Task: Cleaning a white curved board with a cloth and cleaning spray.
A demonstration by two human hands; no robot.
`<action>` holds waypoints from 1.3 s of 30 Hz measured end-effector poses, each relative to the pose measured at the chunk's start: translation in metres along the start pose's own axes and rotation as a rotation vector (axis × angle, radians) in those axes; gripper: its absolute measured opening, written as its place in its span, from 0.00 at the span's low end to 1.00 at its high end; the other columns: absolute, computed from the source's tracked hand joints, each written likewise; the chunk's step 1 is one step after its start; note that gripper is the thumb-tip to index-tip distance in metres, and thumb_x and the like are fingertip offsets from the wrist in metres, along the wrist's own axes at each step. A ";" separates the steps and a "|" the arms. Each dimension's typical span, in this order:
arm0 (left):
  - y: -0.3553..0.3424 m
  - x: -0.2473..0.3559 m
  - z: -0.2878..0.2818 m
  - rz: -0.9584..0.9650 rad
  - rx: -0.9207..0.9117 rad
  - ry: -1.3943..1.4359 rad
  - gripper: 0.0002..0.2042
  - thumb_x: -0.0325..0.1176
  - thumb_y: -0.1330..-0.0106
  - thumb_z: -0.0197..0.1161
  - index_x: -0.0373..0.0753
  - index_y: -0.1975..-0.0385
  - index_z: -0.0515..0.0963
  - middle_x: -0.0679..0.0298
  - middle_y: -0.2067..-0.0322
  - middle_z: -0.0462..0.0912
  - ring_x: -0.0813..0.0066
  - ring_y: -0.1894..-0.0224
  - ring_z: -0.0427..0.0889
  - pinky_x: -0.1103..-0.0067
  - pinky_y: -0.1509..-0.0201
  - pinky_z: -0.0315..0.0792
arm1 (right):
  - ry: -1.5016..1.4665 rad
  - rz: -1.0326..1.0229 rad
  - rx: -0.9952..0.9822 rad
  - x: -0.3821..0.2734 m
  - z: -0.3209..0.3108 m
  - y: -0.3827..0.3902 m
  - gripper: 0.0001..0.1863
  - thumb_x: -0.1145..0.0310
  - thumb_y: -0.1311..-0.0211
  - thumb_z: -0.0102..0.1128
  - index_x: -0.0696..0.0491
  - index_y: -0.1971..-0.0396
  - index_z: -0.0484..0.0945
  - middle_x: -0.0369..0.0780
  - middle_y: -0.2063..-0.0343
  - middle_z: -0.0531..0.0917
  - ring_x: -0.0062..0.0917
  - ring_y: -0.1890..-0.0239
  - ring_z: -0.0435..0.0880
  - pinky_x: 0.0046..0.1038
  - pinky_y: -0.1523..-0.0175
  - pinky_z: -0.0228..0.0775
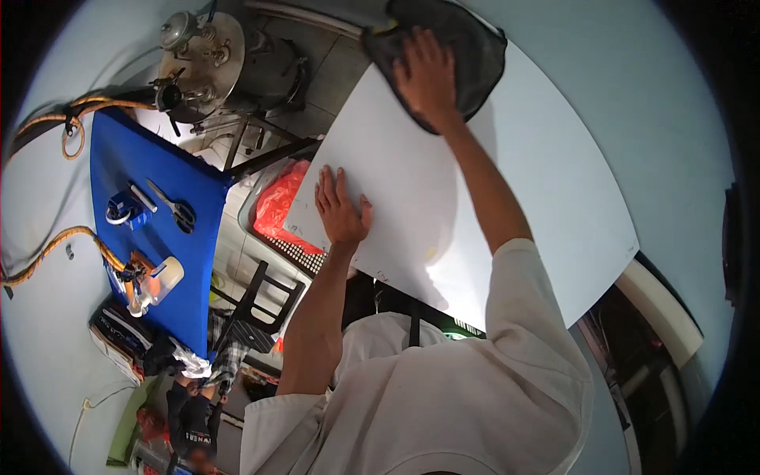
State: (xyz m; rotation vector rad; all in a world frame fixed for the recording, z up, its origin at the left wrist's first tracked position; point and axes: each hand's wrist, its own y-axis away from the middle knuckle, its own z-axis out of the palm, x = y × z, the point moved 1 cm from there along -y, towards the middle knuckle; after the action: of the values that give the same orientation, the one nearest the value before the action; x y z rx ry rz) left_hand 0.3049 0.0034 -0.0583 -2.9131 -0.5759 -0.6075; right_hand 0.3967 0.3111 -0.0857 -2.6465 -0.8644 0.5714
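Note:
My left hand [343, 210] lies palm down with its fingers spread on the white tabletop [554, 182], close to the left edge. My right arm reaches to the far end of the table. There my right hand [428, 79] rests flat, fingers apart, on a black fabric piece [479, 59] with a dark piped edge, like a flat bag or cover. A small yellow-green patch shows near its upper left. The fabric overhangs the far left edge of the table. What lies beneath it is hidden.
At left, a blue table [174, 301] holds scissors [182, 215], a small blue box [136, 212] and a translucent bottle [166, 277]. Beyond stands a metal tank [229, 47] with fittings. A red plastic bag [277, 207] sits in a basket beside my table. A person [194, 423] is at lower left.

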 end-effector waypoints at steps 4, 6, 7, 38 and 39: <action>0.001 -0.002 0.001 0.011 0.005 0.001 0.36 0.45 0.33 0.54 0.34 0.27 0.56 0.41 0.26 0.53 0.41 0.24 0.52 0.49 0.22 0.47 | -0.222 -0.114 -0.132 -0.071 -0.015 0.042 0.28 0.58 0.35 0.60 0.52 0.36 0.73 0.43 0.29 0.68 0.37 0.25 0.62 0.55 0.28 0.55; 0.001 -0.004 0.003 0.012 -0.002 -0.002 0.36 0.46 0.33 0.53 0.34 0.27 0.56 0.41 0.26 0.53 0.41 0.24 0.51 0.49 0.22 0.46 | -0.273 -0.214 -0.240 -0.104 -0.019 0.060 0.29 0.59 0.38 0.63 0.52 0.37 0.75 0.45 0.29 0.68 0.37 0.25 0.62 0.53 0.26 0.53; 0.001 -0.005 0.003 0.022 0.007 -0.009 0.36 0.46 0.33 0.53 0.34 0.27 0.56 0.41 0.26 0.53 0.41 0.24 0.51 0.49 0.22 0.46 | -0.352 -0.272 -0.265 -0.115 -0.021 0.066 0.30 0.59 0.39 0.64 0.52 0.37 0.75 0.44 0.29 0.68 0.36 0.25 0.62 0.52 0.25 0.53; 0.002 -0.021 0.008 0.176 0.074 -0.061 0.36 0.57 0.23 0.40 0.28 0.30 0.61 0.34 0.29 0.57 0.36 0.26 0.55 0.49 0.25 0.50 | 0.092 0.401 0.140 0.243 -0.179 0.181 0.25 0.55 0.34 0.62 0.51 0.41 0.80 0.43 0.40 0.78 0.39 0.35 0.74 0.44 0.29 0.62; 0.001 -0.023 0.009 0.174 0.067 -0.047 0.36 0.57 0.23 0.41 0.27 0.30 0.61 0.35 0.30 0.58 0.37 0.26 0.55 0.49 0.25 0.49 | 0.139 0.453 0.120 0.262 -0.195 0.205 0.25 0.55 0.34 0.62 0.51 0.40 0.79 0.44 0.39 0.78 0.40 0.35 0.73 0.44 0.29 0.62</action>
State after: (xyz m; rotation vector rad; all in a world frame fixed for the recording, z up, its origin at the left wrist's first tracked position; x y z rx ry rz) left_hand 0.2894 -0.0039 -0.0757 -2.8811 -0.3353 -0.4894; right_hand 0.7807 0.2826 -0.0680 -2.7357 -0.1789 0.5124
